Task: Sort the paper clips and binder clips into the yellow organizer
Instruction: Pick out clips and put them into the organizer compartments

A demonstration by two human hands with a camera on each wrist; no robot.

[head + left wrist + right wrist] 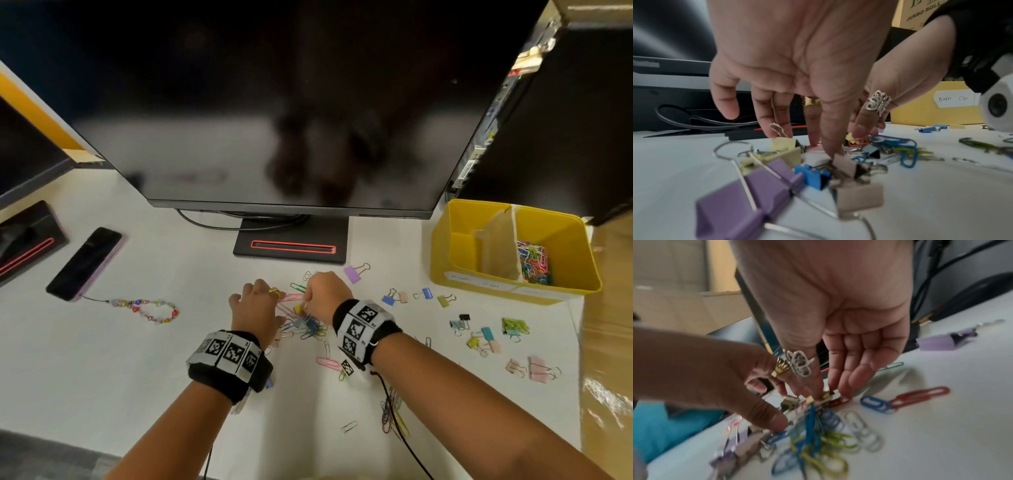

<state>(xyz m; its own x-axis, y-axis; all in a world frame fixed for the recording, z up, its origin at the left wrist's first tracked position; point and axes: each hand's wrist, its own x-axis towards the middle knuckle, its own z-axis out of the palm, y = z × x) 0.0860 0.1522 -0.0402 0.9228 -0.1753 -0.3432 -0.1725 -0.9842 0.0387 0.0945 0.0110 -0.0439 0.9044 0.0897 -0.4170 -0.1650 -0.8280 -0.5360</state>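
A tangled pile of coloured paper clips [312,328] and small binder clips lies at the desk's centre, with both hands over it. My right hand [324,291] points down, thumb and fingers pinching a small yellow binder clip [826,396]; blue paper clips [810,420] are tangled under it. My left hand [255,308] has its fingertips [829,146] down on the pile, the thumb touching a beige binder clip [846,164]. A purple binder clip [748,199] and a blue one [809,177] lie beside it. The yellow organizer [442,260] stands at the right, paper clips [532,262] in its right compartment.
A monitor [274,102] and its stand [291,245] rise just behind the pile. A phone [85,262] with a bead strap [150,310] lies at the left. Loose binder clips [486,337] and paper clips [392,411] are scattered to the right and near the front edge.
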